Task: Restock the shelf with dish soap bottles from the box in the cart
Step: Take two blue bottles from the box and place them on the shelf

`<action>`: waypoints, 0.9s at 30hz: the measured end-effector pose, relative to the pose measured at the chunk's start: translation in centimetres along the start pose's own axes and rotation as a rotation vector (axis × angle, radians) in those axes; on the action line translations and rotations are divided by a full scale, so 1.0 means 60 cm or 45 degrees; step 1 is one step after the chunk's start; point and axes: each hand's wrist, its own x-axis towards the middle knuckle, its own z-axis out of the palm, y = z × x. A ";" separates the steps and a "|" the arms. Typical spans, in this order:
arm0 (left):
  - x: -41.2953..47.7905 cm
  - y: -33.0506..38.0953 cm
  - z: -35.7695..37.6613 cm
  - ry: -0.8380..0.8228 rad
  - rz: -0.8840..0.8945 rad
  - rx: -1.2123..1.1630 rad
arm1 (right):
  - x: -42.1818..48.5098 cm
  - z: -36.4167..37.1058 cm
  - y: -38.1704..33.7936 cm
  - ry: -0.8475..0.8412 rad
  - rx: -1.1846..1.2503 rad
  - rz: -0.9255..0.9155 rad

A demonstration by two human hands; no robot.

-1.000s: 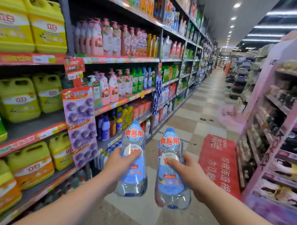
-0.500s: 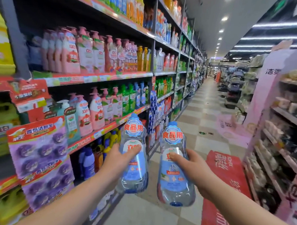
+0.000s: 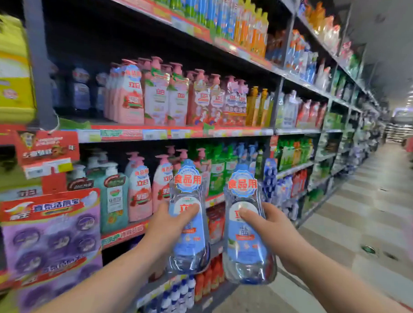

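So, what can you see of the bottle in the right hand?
The right-hand bottle is clear plastic holding pale bluish liquid, wider toward the base. It has a blue cap, a round blue neck tag with red characters, and a white and blue label. The right hand grips its middle, thumb across the label, holding it upright before the shelves. A gap separates it from the left hand's bottle.

Clear blue-labelled bottles (image 3: 190, 217); pink pump bottles (image 3: 132, 94); yellow jugs (image 3: 10, 76)
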 end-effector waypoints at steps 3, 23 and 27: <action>0.027 0.006 -0.002 0.176 0.039 -0.009 | 0.083 0.007 -0.016 -0.145 -0.044 -0.060; 0.229 0.167 -0.326 0.809 0.466 0.248 | 0.423 0.402 -0.248 -0.485 0.189 -0.606; 0.252 0.196 -0.387 0.835 0.561 0.268 | 0.479 0.485 -0.294 -0.419 0.241 -0.656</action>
